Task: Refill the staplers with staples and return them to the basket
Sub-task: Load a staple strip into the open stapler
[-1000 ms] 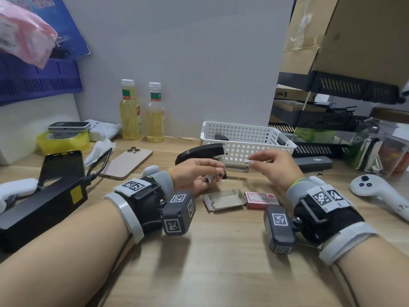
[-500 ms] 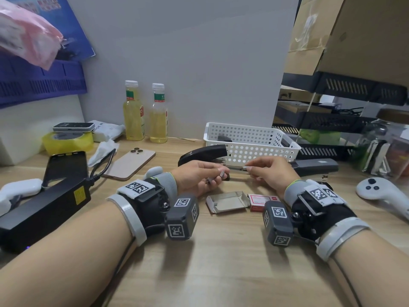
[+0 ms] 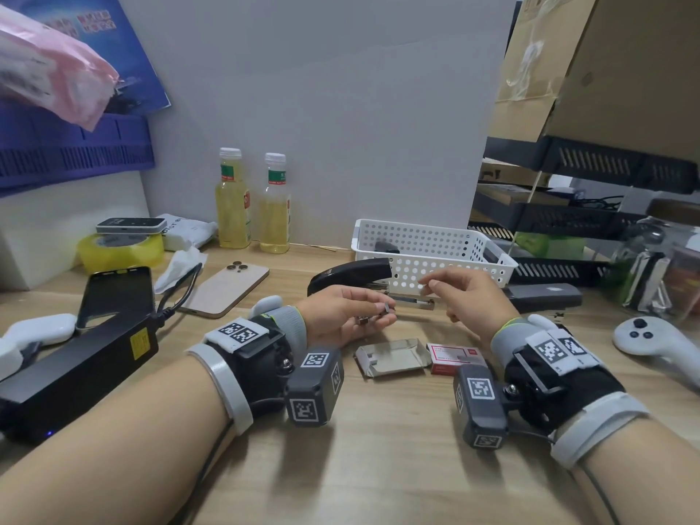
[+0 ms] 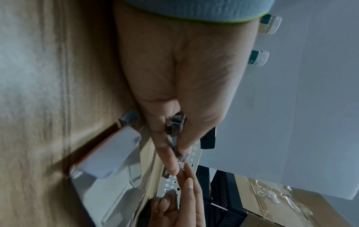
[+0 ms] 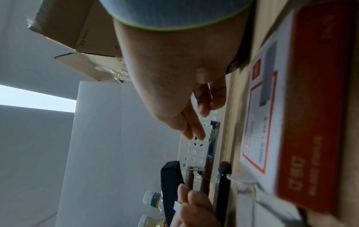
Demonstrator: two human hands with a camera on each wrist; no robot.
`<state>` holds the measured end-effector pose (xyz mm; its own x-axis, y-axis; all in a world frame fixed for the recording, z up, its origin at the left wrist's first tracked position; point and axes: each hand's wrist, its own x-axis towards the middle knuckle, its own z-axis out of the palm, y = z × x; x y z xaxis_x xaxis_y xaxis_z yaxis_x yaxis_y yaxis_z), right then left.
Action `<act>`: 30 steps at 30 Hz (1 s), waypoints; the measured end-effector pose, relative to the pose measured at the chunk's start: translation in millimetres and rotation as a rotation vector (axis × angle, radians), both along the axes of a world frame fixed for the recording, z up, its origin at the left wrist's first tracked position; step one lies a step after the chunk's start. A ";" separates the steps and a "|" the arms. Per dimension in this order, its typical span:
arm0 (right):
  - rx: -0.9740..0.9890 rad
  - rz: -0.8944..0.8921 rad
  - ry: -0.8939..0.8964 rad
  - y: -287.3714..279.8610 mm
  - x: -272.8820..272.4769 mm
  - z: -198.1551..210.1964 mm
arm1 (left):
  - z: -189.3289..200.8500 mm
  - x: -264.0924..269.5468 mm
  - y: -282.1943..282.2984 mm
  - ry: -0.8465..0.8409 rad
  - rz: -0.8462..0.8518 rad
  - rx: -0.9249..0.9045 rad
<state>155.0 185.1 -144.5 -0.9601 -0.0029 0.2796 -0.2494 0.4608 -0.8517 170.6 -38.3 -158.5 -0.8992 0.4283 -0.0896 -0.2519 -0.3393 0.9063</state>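
left hand (image 3: 341, 316) half hiding staples (image 3: 386, 309), blurred

black stapler (image 3: 350, 275); white perforated basket (image 3: 432, 247); red-white staple box (image 3: 456, 358).

Staples (image 3: 385, 309) in left hand (image 3: 341, 316) — stapler (image 3: 350, 276) open
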 end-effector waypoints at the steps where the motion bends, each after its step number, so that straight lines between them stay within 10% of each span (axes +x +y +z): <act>1: 0.028 0.019 -0.021 -2.1 1.6 1.4 | 0.3 -0.1 0.0 0.000 -0.004 0.002; 30: 0.080 0.203 0.056 -32.3 26.8 1.6 | -4.8 -0.9 1.3 0.067 -0.029 0.016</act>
